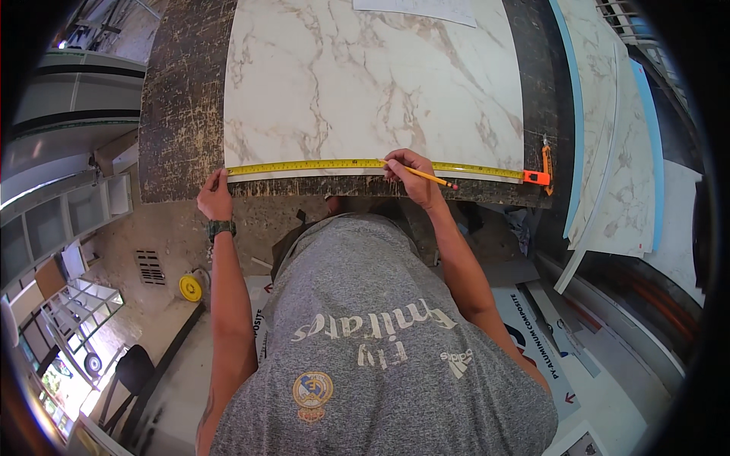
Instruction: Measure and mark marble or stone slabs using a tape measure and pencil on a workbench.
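Yellow tape measure [334,164] lies stretched along the near edge of the marble-patterned panel [365,76] on the dark worktop [179,114]; our left hand [215,196] pins its end flat, right hand [411,173] fingers pinching a pencil [432,178] at the tape.

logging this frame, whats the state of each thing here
tape: pulled out flat along the panel's near edge
tape case: lying at the right end of the panel
pencil: held in the right hand, tip at the tape
left hand: pressing the tape's left end down
marble panel: flat on the dark bench
spare panels: stacked, leaning at right
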The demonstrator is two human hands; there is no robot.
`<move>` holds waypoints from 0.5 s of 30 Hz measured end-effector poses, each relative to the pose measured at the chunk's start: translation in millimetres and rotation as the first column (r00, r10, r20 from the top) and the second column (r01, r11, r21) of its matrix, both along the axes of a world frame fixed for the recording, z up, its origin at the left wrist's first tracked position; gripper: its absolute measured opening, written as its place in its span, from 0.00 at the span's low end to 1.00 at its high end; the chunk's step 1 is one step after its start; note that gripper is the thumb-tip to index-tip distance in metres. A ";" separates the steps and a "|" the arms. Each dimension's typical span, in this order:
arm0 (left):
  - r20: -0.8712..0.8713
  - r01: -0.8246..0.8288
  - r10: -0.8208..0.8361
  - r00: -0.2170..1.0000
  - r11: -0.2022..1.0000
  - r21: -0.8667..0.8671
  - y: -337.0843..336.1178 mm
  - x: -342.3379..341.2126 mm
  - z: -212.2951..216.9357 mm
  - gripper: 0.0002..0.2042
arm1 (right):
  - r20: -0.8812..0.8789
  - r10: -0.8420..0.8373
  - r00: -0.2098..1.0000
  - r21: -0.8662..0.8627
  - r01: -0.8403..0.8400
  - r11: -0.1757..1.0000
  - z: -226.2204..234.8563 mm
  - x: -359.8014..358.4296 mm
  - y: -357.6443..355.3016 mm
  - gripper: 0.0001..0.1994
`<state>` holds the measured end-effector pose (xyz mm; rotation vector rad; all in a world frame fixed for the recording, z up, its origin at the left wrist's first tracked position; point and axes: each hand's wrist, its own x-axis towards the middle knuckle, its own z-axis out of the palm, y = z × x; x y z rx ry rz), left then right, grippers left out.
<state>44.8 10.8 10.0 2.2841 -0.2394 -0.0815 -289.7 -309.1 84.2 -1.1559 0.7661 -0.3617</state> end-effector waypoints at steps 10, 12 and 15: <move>-0.033 -0.009 0.009 0.999 1.000 0.011 -1.1 1.7 -0.1 0.14 | -0.025 0.037 0.999 -0.109 -0.040 0.993 -5.0 -0.1 0.7 0.01; -0.037 -0.007 0.007 0.999 1.000 -0.006 -0.5 1.4 -0.3 0.14 | -0.043 0.032 0.999 -0.155 -0.039 0.987 -5.9 -5.2 -8.1 0.02; -0.039 -0.004 0.002 0.999 0.999 -0.041 0.1 0.9 -0.2 0.14 | -0.086 0.016 0.996 -0.276 -0.039 0.960 -6.9 -15.2 -21.3 0.02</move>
